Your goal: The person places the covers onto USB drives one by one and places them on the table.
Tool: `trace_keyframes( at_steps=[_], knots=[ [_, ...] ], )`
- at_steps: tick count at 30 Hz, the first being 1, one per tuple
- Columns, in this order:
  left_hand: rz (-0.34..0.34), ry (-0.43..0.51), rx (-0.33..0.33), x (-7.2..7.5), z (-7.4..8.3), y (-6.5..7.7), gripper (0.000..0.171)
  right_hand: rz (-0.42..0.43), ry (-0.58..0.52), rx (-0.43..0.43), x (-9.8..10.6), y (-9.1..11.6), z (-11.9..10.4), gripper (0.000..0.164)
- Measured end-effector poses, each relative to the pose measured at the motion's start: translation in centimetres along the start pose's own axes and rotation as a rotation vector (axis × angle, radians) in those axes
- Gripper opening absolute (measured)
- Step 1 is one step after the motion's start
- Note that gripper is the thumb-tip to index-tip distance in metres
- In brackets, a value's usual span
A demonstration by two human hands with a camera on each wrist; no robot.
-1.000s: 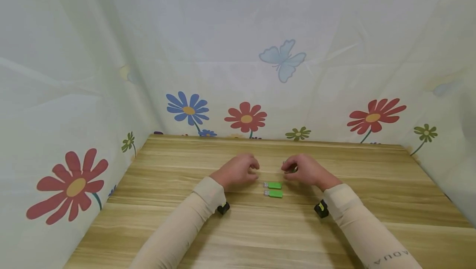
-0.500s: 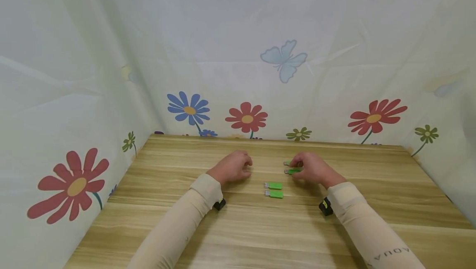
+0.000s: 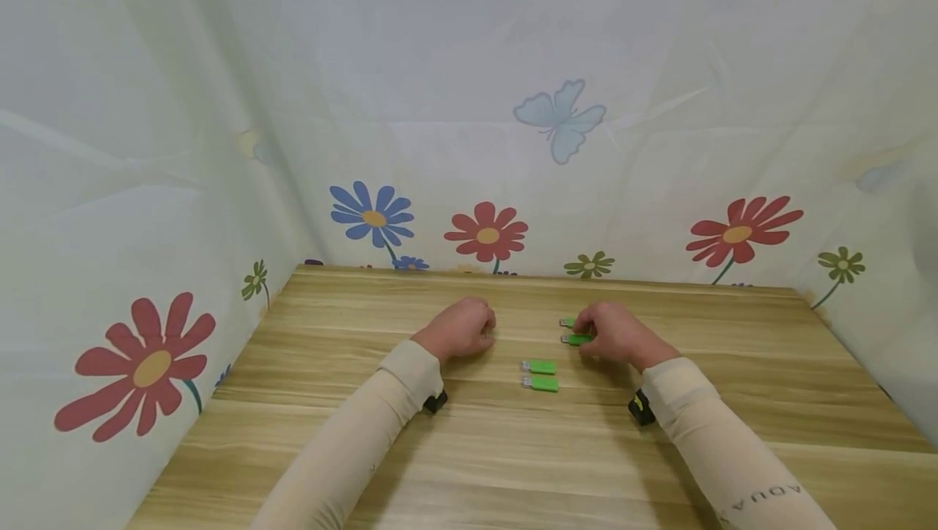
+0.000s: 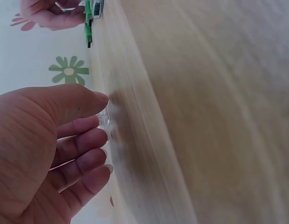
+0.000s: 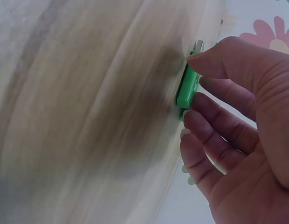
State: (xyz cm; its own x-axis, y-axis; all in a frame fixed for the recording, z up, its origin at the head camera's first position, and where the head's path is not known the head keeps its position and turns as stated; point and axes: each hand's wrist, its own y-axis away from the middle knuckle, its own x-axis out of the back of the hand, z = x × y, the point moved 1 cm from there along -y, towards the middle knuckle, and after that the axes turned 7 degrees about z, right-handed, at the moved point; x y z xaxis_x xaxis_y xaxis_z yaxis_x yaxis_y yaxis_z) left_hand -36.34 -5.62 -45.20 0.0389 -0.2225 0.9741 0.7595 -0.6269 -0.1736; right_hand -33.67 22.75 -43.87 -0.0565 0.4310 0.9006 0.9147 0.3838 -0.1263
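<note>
My left hand [image 3: 458, 330] is low over the wooden table, left of the green USB sticks. In the left wrist view its thumb and index finger pinch a small clear plastic piece [image 4: 105, 115], partly hidden by the fingertips. Over on the right, my right hand [image 3: 618, 335] pinches a green USB stick [image 5: 185, 88] between thumb and fingers, its metal plug pointing left in the head view. Another green USB stick [image 3: 567, 322] lies just beyond, mostly covered by the right hand. Two more, a nearer USB stick [image 3: 544, 384] and a USB stick [image 3: 541, 367], lie parallel between the hands.
The wood-grain table [image 3: 469, 457] reaches back to a white curtain [image 3: 410, 90] printed with flowers and a butterfly. Black wrist cameras are strapped under both cuffs, such as the left camera [image 3: 436, 401] and the right camera [image 3: 641, 408].
My left hand has moved a little left, and its fingertips have drawn closer together. The right hand has shifted slightly right, uncovering the plug ends of the two far USB sticks.
</note>
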Motion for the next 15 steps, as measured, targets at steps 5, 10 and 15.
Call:
trace_keyframes(
  at_steps=[5,10,15],
  knots=[
    [-0.019,0.023,0.012,0.02,0.19,-0.11,0.028,-0.019,0.006,-0.007,-0.15,-0.04,0.10,0.023],
    [-0.009,0.025,0.001,-0.14,0.17,-0.24,0.035,-0.036,0.001,-0.023,-0.18,-0.23,0.11,0.020],
    [-0.011,0.027,0.000,-0.14,0.18,-0.36,0.036,-0.043,-0.005,-0.014,-0.23,-0.36,0.41,0.016]
  ],
)
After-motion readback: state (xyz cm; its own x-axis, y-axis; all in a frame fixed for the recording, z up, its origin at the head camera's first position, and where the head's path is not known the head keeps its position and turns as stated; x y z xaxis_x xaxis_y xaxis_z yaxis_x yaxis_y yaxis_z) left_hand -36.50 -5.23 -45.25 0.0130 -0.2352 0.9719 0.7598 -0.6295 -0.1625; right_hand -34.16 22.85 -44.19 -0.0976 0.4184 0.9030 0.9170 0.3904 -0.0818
